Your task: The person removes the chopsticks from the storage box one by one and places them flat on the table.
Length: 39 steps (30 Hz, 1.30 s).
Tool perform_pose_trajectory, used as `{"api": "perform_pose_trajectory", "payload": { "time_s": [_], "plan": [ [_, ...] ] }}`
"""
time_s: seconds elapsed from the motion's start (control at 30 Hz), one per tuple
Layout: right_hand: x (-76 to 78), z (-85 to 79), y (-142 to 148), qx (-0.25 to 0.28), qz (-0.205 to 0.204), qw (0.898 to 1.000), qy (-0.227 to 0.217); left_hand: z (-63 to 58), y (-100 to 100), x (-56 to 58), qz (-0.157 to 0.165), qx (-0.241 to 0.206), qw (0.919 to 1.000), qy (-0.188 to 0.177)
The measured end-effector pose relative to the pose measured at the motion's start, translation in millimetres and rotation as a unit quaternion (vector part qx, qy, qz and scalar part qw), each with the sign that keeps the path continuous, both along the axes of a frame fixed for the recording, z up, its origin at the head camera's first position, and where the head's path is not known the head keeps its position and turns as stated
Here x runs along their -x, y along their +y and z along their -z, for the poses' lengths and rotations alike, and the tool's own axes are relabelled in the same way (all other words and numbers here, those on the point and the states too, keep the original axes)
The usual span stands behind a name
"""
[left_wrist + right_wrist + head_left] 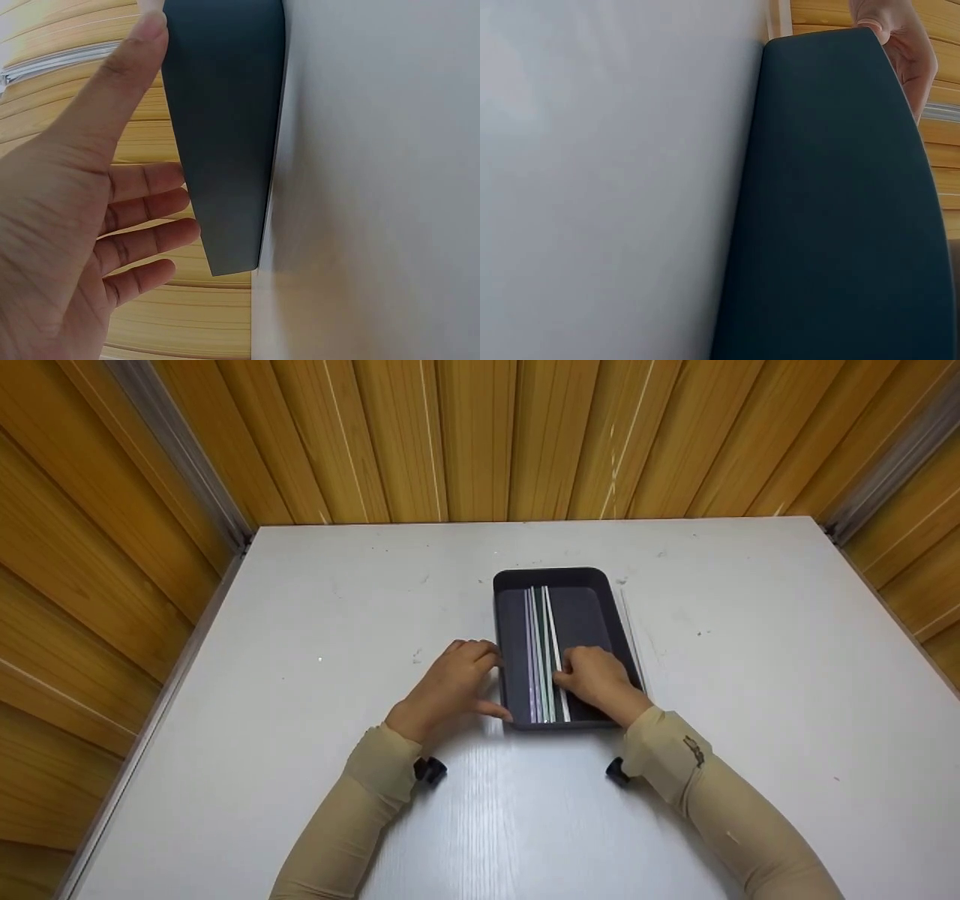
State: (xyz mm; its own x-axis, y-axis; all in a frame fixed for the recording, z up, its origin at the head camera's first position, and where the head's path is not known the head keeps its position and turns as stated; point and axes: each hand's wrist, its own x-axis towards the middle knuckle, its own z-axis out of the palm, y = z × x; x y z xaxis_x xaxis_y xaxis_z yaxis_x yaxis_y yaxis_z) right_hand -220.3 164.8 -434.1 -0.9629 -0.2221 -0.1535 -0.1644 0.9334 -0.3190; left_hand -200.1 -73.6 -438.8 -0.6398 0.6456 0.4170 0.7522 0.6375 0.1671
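Observation:
A dark rectangular tray (585,622) holds several long thin sticks side by side: a purple stick (529,652), pale ones, dark green ones and a white stick (552,637) at the right. Inside the tray, my right hand (600,679) is curled over the white stick, pinching it with the thumb on its left; the other fingertips are hidden under the hand. My left hand (457,679) is at the tray's near left corner, thumb and spread fingers touching the rim (174,127). In the right wrist view the tray's outer wall (832,187) hides the right hand.
The tray stands on a white table (360,585). A thin clear strip (634,641) lies along the tray's right side. Wood-patterned panels (480,442) close off the back and both sides. Each sleeve carries a small black wrist camera (431,771).

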Motion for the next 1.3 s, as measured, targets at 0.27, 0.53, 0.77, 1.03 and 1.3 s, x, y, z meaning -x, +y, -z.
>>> {"api": "perform_pose_trajectory", "payload": {
  "time_s": [0.27,0.53,0.77,1.03,1.3],
  "plan": [
    [1.3,1.0,-1.8,-0.016,-0.001,1.000,0.001,-0.3,-0.3,-0.3,0.003,0.010,0.9998,0.020],
    [1.6,0.8,-2.6,-0.018,0.001,1.000,-0.001,-1.0,0.0,0.0,-0.003,0.018,0.9997,0.015],
    [1.5,1.5,-1.5,-0.009,0.003,1.000,0.000,-1.9,0.3,-1.0,-0.006,0.021,0.9998,-0.003],
    [2.2,1.5,0.2,-0.004,0.001,1.000,-0.001,-1.4,-0.3,-1.2,-0.007,0.021,0.9997,-0.005],
    [0.7,1.1,2.0,-0.006,-0.010,1.000,0.014,-0.4,-0.6,-0.8,-0.004,0.017,0.9998,0.006]
  ]
}}
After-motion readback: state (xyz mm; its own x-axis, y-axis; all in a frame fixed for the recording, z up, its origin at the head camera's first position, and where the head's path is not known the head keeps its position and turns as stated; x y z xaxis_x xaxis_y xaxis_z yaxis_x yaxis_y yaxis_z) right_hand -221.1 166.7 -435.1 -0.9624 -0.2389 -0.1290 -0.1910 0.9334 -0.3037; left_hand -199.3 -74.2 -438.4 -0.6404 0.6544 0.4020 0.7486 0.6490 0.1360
